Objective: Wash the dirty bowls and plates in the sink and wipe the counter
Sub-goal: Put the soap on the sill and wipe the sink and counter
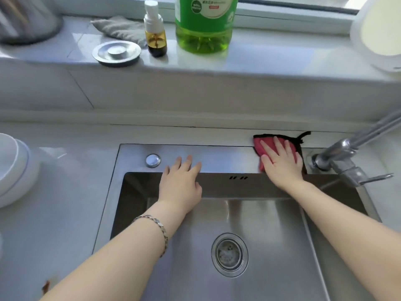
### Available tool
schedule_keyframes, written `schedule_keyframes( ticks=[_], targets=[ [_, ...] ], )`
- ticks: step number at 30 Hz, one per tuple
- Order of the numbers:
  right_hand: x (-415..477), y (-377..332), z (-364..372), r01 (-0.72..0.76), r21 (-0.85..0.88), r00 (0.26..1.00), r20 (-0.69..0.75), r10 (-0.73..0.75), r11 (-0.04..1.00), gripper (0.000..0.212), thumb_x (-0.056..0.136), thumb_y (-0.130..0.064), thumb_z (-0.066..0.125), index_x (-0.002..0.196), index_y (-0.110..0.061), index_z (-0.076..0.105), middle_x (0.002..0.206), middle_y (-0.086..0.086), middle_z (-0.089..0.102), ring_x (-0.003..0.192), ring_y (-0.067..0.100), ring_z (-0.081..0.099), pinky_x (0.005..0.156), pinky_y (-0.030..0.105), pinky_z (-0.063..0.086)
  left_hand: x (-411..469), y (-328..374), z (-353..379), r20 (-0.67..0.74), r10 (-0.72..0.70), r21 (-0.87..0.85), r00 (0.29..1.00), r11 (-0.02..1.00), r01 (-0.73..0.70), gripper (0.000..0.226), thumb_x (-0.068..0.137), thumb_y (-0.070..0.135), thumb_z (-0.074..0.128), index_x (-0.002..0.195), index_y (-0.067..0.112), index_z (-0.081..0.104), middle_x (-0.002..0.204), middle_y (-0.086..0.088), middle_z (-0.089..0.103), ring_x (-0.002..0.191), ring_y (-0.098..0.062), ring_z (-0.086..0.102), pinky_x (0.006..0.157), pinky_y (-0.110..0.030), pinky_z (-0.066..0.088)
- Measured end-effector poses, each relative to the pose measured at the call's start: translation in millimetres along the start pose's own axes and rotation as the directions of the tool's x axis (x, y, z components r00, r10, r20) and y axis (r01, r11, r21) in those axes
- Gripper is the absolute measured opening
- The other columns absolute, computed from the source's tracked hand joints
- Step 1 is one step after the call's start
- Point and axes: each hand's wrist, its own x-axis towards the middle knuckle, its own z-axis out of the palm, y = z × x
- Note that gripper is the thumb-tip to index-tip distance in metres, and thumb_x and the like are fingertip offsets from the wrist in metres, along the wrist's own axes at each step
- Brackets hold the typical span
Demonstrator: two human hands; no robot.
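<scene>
Left of the sink [134, 158], stacked white bowls [13, 168]; behind, a green-liquid bottle [204, 31].

The sink [271, 224] is brushed steel with a satin sheen, and the drain strainer [230, 254] in its floor is duller metal. At the sink's right rear corner the tap [338, 157] is glossy polished chrome. On the sink's back rim lies a soft, napped pink cloth [259, 144] edged in black. The bench [54, 213] around the sink is pale, smooth and faintly glossy. Left of the sink, stacked bowls [13, 168] are white and glazed. Behind the sink stand a matt metal stopper [116, 53], a clear plastic spray bottle [155, 35], a translucent green plastic bottle [204, 29] and a coarse grey rag [121, 28].
</scene>
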Motion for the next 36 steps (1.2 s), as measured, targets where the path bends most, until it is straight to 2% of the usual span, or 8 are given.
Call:
schedule_keyframes(
  ticks=[7,11,15,20,23,28,33,36],
  targets=[
    [-2,-31,10,0.367,-0.090,0.930,0.003,-0.368,0.926,0.073,0.074,-0.062,-0.007,0.139,-0.052,0.025,0.157,-0.010,0.012,0.144,0.018,0.006,0.106,0.036,0.003,11,24,-5,-0.057,-0.144,-0.011,0.988,0.990,0.143,0.028,0.093,0.030,0.037,0.108,0.015,0.055,0.126,-0.005,0.049,0.126,-0.031,0.037,0.094,-0.042,0.042],
    [29,-15,3,0.225,-0.108,0.974,-0.016,-0.228,0.968,0.046,0.095,-0.053,0.019,0.141,-0.051,0.021,0.157,-0.009,0.008,0.144,0.019,-0.001,0.111,0.055,-0.003,14,33,-4,-0.057,-0.180,0.076,0.982,0.980,0.184,0.032,0.095,0.032,0.034,0.106,0.013,0.057,0.121,-0.007,0.052,0.123,-0.034,0.040,0.095,-0.040,0.038],
    [34,36,-7,0.054,-0.074,0.987,-0.145,-0.065,0.996,0.045,0.099,-0.040,0.025,0.144,-0.037,0.028,0.156,0.002,0.018,0.143,0.026,0.009,0.115,0.047,0.004,18,48,-9,-0.063,-0.216,0.129,0.974,0.966,0.223,0.036,0.097,0.029,0.030,0.106,0.009,0.058,0.114,-0.011,0.055,0.113,-0.031,0.046,0.097,-0.040,0.033],
    [15,51,-15,-0.011,-0.094,0.992,-0.123,-0.001,0.996,0.054,0.094,-0.013,0.042,0.146,-0.012,0.024,0.148,0.015,0.028,0.134,0.034,0.025,0.107,0.039,0.024,17,66,0,-0.066,-0.199,0.145,0.978,0.968,0.207,0.041,0.097,0.029,0.032,0.123,0.006,0.052,0.139,-0.014,0.039,0.130,-0.028,0.034,0.107,-0.040,0.027],
    [-21,56,-9,-0.003,-0.118,0.991,-0.134,-0.013,0.993,0.053,0.093,0.002,0.033,0.144,-0.005,0.023,0.144,0.015,0.032,0.125,0.034,0.033,0.096,0.039,0.035,15,83,4,-0.087,-0.142,0.086,0.986,0.985,0.149,0.039,0.097,0.028,0.035,0.127,0.007,0.048,0.149,-0.015,0.028,0.137,-0.029,0.026,0.111,-0.038,0.022],
    [-80,77,-17,-0.090,-0.060,0.993,0.068,0.094,0.994,0.051,0.089,0.002,0.045,0.138,-0.005,0.032,0.137,0.014,0.039,0.118,0.031,0.039,0.094,0.034,0.036,19,114,2,-0.101,-0.009,0.041,0.995,0.999,0.013,0.036,0.093,0.019,0.039,0.127,0.012,0.046,0.149,-0.006,0.030,0.134,-0.022,0.031,0.108,-0.033,0.023],
    [-68,59,-44,0.205,0.082,0.965,-0.182,-0.188,0.975,0.059,0.086,0.003,0.045,0.142,-0.011,0.032,0.142,0.006,0.038,0.123,0.029,0.034,0.102,0.036,0.031,21,132,7,0.021,0.079,0.027,0.997,0.996,-0.079,0.053,0.090,0.014,0.040,0.142,0.017,0.028,0.154,0.000,0.019,0.141,-0.021,0.019,0.108,-0.034,0.027],
    [-15,41,-37,0.218,-0.076,0.972,-0.076,-0.224,0.973,0.053,0.095,-0.012,0.038,0.146,-0.016,0.023,0.153,0.009,0.020,0.138,0.031,0.018,0.110,0.040,0.021,18,135,11,0.086,0.035,0.045,0.996,0.998,-0.039,0.067,0.091,0.013,0.043,0.149,0.019,0.012,0.159,0.001,0.004,0.146,-0.022,0.005,0.115,-0.036,0.019]
  ],
)
